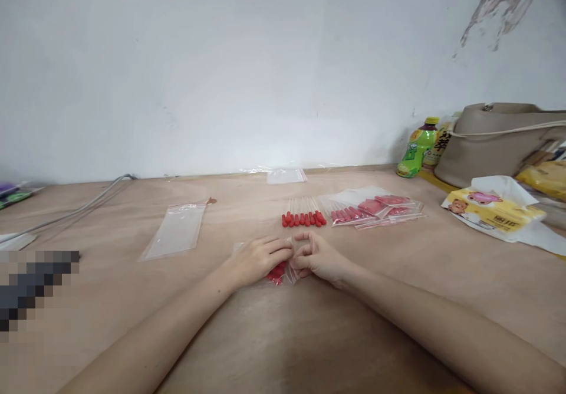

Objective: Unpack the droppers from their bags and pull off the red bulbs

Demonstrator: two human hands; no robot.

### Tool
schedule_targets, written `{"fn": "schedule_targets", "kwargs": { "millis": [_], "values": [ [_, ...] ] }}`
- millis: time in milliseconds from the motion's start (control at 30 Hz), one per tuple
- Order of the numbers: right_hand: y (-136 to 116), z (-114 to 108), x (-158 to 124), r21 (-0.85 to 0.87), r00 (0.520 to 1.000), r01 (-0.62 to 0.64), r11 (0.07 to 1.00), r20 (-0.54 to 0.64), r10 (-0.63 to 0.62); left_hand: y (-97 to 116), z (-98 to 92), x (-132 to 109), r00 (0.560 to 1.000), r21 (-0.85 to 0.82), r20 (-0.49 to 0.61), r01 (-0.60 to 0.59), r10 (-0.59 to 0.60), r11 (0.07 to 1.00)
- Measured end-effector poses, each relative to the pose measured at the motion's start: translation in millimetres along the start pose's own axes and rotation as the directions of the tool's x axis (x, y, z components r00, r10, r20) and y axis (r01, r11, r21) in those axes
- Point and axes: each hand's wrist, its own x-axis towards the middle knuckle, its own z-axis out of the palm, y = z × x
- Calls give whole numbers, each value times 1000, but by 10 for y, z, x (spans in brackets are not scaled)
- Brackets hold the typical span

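My left hand (259, 259) and my right hand (317, 258) meet at the middle of the wooden table (283, 335), both pinching a small clear zip bag (279, 272) that holds red-tipped droppers. The fingers of both hands are curled onto the bag's edge. Just beyond my hands lies a row of loose droppers with red bulbs (304, 217). To the right of that row sits a pile of filled bags (375, 207). An empty clear bag (175, 230) lies flat to the left.
Another empty bag (286, 176) lies by the wall. A green bottle (416, 147), a beige handbag (499, 140) and a yellow tissue pack (493, 210) stand at the right. A grey cable (84, 205) runs along the left. A blurred-out patch (30, 291) is at the left edge.
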Motion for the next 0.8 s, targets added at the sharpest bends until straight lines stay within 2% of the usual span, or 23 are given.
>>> {"fn": "schedule_targets", "kwargs": {
  "millis": [167, 267, 333, 367, 433, 500, 567, 633, 800],
  "values": [
    [35, 10, 13, -50, 998, 59, 997, -6, -60, 17, 13, -36, 995, 40, -99, -12, 16, 999],
    [65, -20, 10, -129, 995, 98, 987, 21, -96, 29, 27, -50, 993, 34, -121, -6, 10, 999],
    [100, -60, 17, -228, 983, 183, 956, 68, -172, 28, 40, -65, 992, 23, -129, 13, -10, 1000],
    [121, -84, 25, -302, 964, 264, 916, 103, -244, 24, 45, -76, 991, 19, -131, 24, -22, 1000],
    [164, -132, 49, -467, 884, 465, 752, 207, -418, 13, 50, -99, 991, 13, -129, 43, -41, 999],
    [195, -173, 79, -586, 757, 635, 503, 346, -553, 0, 45, -118, 991, 16, -127, 51, -48, 999],
    [203, -199, 106, -636, 639, 724, 267, 473, -606, -9, 34, -127, 992, 23, -118, 47, -44, 999],
    [192, -211, 125, -664, 559, 744, 79, 554, -617, -16, 25, -123, 995, 38, -97, 31, -27, 999],
    [134, -196, 144, -690, 448, 660, -298, 679, -581, -31, 41, -94, 999, 102, 39, -2, -2, 995]
  ]
}}
